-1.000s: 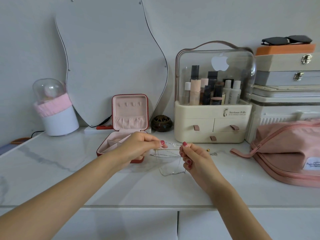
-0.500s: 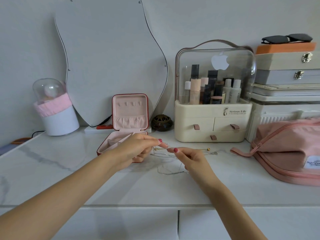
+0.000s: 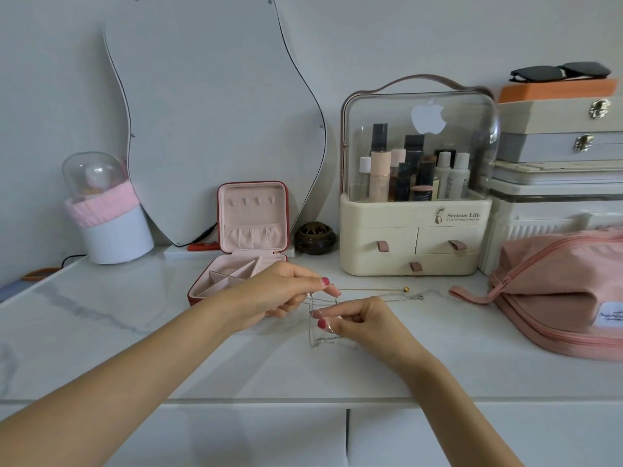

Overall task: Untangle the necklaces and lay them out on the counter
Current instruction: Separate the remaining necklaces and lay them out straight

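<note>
Nearest us, our right hand (image 3: 362, 320) has dropped lower and closer than half a second ago, thumb and forefinger pinching a silver strand of the tangled necklaces (image 3: 320, 335), whose loop now hangs down to the marble counter (image 3: 135, 332). Just beyond, our left hand (image 3: 283, 293) pinches the knot's upper part. We judge the strands are being drawn apart. Farther off, a gold chain (image 3: 371, 290) lies stretched out; behind stands the open jewellery box (image 3: 251, 237).

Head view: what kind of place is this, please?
Probably a dressing or vanity counter at home: a wavy mirror leans on the wall, beside a cosmetics organizer full of bottles and an open jewelry box.
</note>
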